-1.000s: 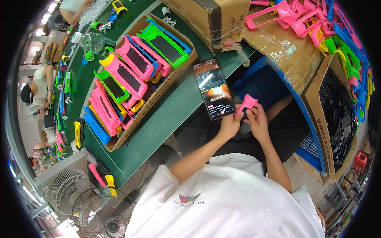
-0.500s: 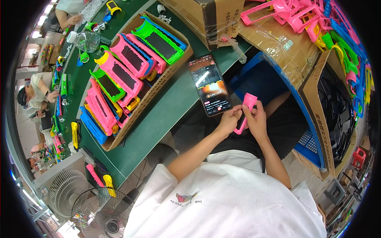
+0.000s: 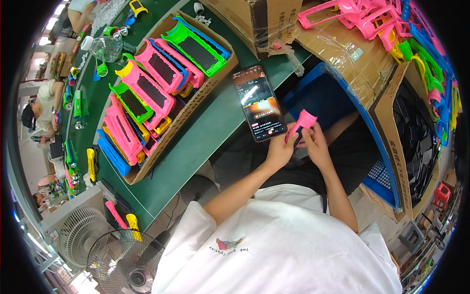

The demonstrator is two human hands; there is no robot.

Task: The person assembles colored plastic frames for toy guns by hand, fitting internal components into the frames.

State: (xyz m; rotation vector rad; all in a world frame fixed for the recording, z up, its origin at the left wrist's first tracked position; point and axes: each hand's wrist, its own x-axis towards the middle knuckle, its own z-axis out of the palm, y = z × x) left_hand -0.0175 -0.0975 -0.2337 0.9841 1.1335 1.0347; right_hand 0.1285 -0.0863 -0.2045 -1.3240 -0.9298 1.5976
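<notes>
Both my hands hold one pink plastic shell (image 3: 306, 119) above my lap, its flared end pointing away from me. My left hand (image 3: 280, 152) is closed round its left side. My right hand (image 3: 316, 145) grips it from the right, with the thumb pressed on a dark strip along its face. The fingers hide the shell's near end. Just beyond my left hand, a lit phone (image 3: 258, 104) lies at the edge of the green table (image 3: 196, 152).
A cardboard tray (image 3: 188, 105) of pink, green, blue and yellow shells stands left. A carton (image 3: 254, 24) sits behind the phone. Colourful frames (image 3: 362, 19) pile at upper right, above a box of black panels (image 3: 413, 147). Fans (image 3: 132, 264) stand lower left; other people work far left.
The pink shell has turned in my hands, its flared end tipping and its near end now covered. My left hand has shifted slightly toward me; the phone stays put.
</notes>
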